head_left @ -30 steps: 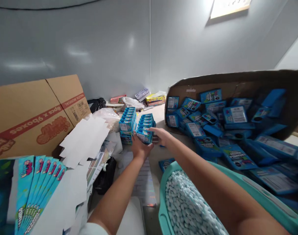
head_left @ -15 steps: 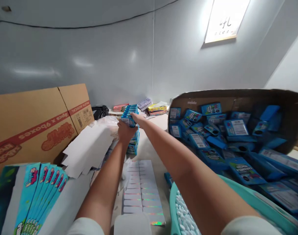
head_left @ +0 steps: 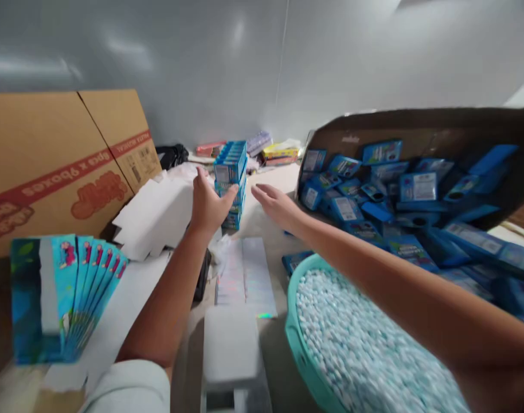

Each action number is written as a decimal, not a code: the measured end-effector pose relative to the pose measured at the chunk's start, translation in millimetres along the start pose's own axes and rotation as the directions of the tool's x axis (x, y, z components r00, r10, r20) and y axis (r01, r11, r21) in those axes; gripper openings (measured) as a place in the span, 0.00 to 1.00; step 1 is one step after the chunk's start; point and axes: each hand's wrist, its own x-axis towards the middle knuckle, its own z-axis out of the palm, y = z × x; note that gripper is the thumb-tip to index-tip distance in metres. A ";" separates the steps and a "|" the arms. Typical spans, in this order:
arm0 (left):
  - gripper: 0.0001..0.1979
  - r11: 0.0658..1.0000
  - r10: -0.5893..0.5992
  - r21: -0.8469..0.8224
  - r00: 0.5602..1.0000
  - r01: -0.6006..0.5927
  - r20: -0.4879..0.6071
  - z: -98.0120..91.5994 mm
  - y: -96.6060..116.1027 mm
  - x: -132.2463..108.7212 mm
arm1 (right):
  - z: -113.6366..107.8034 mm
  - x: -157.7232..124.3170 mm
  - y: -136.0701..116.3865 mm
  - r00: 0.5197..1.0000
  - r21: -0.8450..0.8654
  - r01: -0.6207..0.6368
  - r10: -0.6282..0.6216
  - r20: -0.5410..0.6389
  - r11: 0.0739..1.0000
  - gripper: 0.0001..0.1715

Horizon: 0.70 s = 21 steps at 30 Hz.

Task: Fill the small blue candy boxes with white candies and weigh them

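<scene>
A stack of small blue boxes (head_left: 230, 166) stands upright toward the back of the table. My left hand (head_left: 209, 202) is at the stack's near left side, thumb and fingers spread, holding nothing; I cannot tell whether it touches the boxes. To the right of the stack and apart from it, my right hand (head_left: 276, 203) is stretched out with nothing in it. Below the hands lies a sheet of silvery labels (head_left: 245, 275). Nearer still sits a white device (head_left: 230, 344).
At right, a teal basin (head_left: 293, 312) holds many small white pieces. Behind it, an open carton (head_left: 460, 123) is full of loose blue boxes. At left are a large cardboard box (head_left: 42, 143), white card sheets (head_left: 154, 212) and fanned blue printed cards (head_left: 68, 287).
Both hands have let go of the top of the blue box stack. My right hand has moved off to the right, the left slightly left. The view has tilted down.
</scene>
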 end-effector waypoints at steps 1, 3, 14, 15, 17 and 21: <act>0.46 0.996 0.040 -0.076 0.999 -0.039 0.013 -18.7 5.8 -20.5 | -15.7 -32.2 7.1 0.997 -0.066 -0.004 0.010 0.080 0.998 0.31; 0.33 0.980 0.000 -0.197 0.990 0.028 0.142 -55.6 13.8 -68.8 | -51.6 -99.3 24.5 0.928 -0.478 0.177 0.015 0.372 0.861 0.28; 0.12 0.948 -0.216 0.288 0.937 0.134 0.275 -135.0 -46.0 -246.1 | -133.7 -305.2 123.4 0.966 -0.671 -0.106 0.236 0.105 0.734 0.40; 0.12 0.933 -0.173 0.348 0.962 0.091 0.211 -146.0 -44.0 -238.5 | -134.2 -305.7 134.5 0.977 -0.649 -0.125 0.208 0.052 0.751 0.39; 0.13 0.873 -0.106 0.479 0.994 0.091 0.006 -173.3 -37.6 -215.9 | -134.6 -301.5 156.8 0.983 -0.607 -0.151 0.184 -0.008 0.780 0.37; 0.22 0.639 -0.097 0.672 0.905 0.375 -0.414 -232.6 -35.1 -170.6 | -134.8 -292.5 173.4 0.983 -0.557 -0.156 0.182 -0.008 0.816 0.32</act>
